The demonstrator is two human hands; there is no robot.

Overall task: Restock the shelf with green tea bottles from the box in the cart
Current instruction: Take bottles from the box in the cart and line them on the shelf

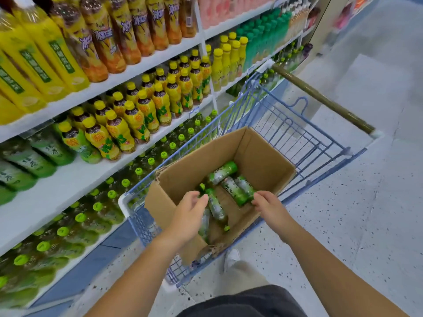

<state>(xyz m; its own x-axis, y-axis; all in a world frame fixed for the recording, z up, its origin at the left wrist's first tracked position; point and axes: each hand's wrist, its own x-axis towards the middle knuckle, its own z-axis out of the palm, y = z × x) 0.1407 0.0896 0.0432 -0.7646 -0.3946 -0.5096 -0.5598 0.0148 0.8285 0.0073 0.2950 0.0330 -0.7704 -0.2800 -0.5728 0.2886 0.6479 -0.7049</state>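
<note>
- box (258, 156): open cardboard, set in the cart (297, 133), which stands just beside the shelf (75, 179).
- bottles (237, 191): several green tea bottles lie loose on their sides on the box floor; none lifted yet.
- left hand (190, 216): over the near box wall, fingers loosely curved, holding nothing, just above one bottle.
- right hand (269, 205): fingertips curled down at the end of another bottle; whether it grips cannot be told.
- step in hand: picking from the box, by my judgement.
- next move: close each hand round a bottle, lift clear of the box walls, carry left, stand upright on the bare shelf board beside the green tea row.
</note>
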